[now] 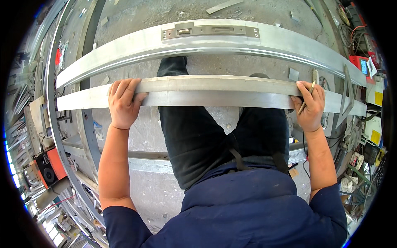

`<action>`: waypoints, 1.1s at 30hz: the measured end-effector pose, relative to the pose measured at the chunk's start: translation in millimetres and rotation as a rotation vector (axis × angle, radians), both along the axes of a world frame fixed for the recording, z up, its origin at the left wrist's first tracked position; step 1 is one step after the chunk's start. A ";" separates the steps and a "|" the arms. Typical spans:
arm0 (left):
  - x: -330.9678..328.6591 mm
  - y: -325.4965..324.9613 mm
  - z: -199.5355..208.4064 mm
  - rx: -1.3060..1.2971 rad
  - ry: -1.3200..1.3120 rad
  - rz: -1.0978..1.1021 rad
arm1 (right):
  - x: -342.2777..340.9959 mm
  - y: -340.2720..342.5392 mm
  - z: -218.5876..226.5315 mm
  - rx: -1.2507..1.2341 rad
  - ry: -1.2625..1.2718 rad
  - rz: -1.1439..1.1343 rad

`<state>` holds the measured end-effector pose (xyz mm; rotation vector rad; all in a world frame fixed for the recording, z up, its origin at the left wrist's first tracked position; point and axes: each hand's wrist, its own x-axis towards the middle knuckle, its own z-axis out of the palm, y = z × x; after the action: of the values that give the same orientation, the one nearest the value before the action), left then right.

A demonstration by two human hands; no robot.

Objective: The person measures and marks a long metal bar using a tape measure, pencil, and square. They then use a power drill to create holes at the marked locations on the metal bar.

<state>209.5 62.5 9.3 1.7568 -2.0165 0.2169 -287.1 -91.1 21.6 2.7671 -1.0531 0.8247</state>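
A shorter aluminium bar [219, 84] lies lengthwise along a longer silver aluminium profile [225, 99] in front of my legs. Around the bar's left end curls my left hand [123, 103], fingers over the top and thumb on the near side. My right hand [310, 105] grips the opposite end and also has a thin pencil-like stick [306, 98] tucked between its fingers. Beyond lies a second, wider aluminium profile [124, 53], with a metal lock plate [210, 31] on its face.
Grey metal frame rails [87, 124] run along the left. A red device with a small screen [358, 64] and cables sit on the right. An orange and black box [50, 167] stands at lower left. Metal offcuts [224, 6] lie on the concrete floor.
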 end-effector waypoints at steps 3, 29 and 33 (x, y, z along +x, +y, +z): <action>1.0 -0.1 -1.2 -0.003 0.002 -0.007 | 0.0 -0.2 -0.9 0.000 0.002 -0.001; -85.0 -113.0 81.5 1.166 0.268 -0.069 | 0.2 1.5 2.9 0.036 -0.012 -0.025; -98.5 -128.7 93.7 1.214 0.087 -0.082 | -0.5 6.7 18.4 0.117 -0.031 -0.053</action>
<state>111.0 -66.3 103.0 2.1753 -2.2890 -1.3428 -287.6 -84.4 40.0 2.8154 -1.2121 0.8281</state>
